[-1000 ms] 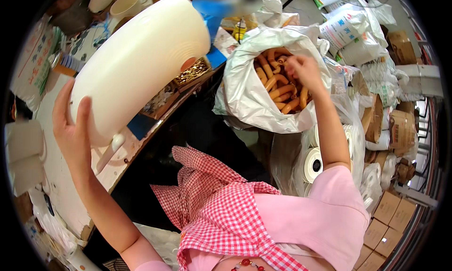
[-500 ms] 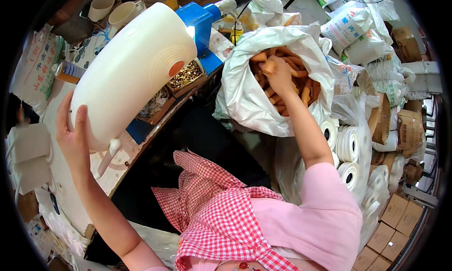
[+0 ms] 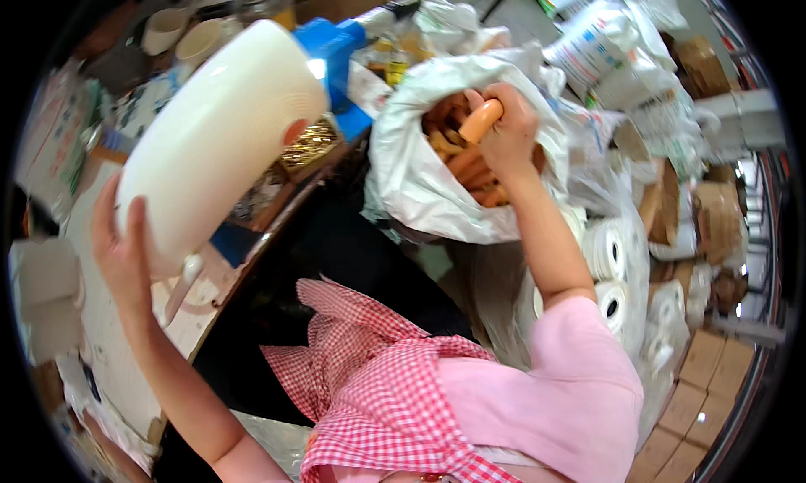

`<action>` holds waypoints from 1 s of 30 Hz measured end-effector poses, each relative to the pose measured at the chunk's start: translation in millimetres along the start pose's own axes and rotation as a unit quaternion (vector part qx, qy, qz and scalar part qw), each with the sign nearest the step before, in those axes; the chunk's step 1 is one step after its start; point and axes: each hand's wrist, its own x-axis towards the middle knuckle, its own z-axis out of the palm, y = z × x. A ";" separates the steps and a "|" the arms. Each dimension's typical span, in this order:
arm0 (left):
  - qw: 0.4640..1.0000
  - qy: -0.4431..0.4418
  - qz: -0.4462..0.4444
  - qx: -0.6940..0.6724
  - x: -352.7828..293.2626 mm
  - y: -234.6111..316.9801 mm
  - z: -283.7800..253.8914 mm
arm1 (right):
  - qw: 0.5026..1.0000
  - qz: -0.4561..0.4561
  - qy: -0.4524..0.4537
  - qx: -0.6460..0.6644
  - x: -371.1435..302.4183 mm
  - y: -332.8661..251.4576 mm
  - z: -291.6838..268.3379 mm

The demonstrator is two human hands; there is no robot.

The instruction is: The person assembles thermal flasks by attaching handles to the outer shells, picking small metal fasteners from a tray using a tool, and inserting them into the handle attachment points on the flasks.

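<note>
One left hand (image 3: 124, 252): grasping the lower end of a big cream vessel (image 3: 222, 139), thumb on the near side and fingers round the end, probably to keep the rounded body from rolling.
Cream vessel's lie: slanted over the tabletop (image 3: 105, 332), far end close beside a blue fixture (image 3: 333, 55) that may support it; any contact between them is hidden.
White stem (image 3: 183, 288): juts from the vessel's lower end toward the person, taking up room near the tabletop's edge.
Tabletop's edge: runs diagonally from lower left to upper right, with dark lap clothing (image 3: 361, 248) beyond it.
Brass-coloured parts (image 3: 309, 140): in a shallow tray (image 3: 319, 164) near that edge, presumably for easy reach; the vessel crowds its left side.
White sack (image 3: 390, 164): right of the tabletop, mouth spread wide, which leaves a broad way in from above.
Heaped tubes (image 3: 478, 174): curved and orange-brown, inside the sack, below its rim.
Right hand (image 3: 514, 135): fingers closed round one orange-brown tube (image 3: 481, 122) above the sack's mouth, a smooth end protruding from the fist.
White rolls (image 3: 606, 252): in clear plastic beside the right forearm (image 3: 550, 231), bounding elbow room on that side.
</note>
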 end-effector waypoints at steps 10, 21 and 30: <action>0.999 -0.012 0.002 0.036 -2.9 35.6 -6.4 | 0.830 0.120 -0.375 0.396 83.6 -144.5 -36.9; 0.996 0.087 -0.016 -0.018 -11.5 17.2 13.0 | 0.817 -0.199 -0.501 0.204 146.0 -339.5 74.9; 0.997 0.061 -0.051 -0.001 -17.3 20.8 8.4 | 0.804 -0.098 -0.546 0.214 146.0 -330.9 86.8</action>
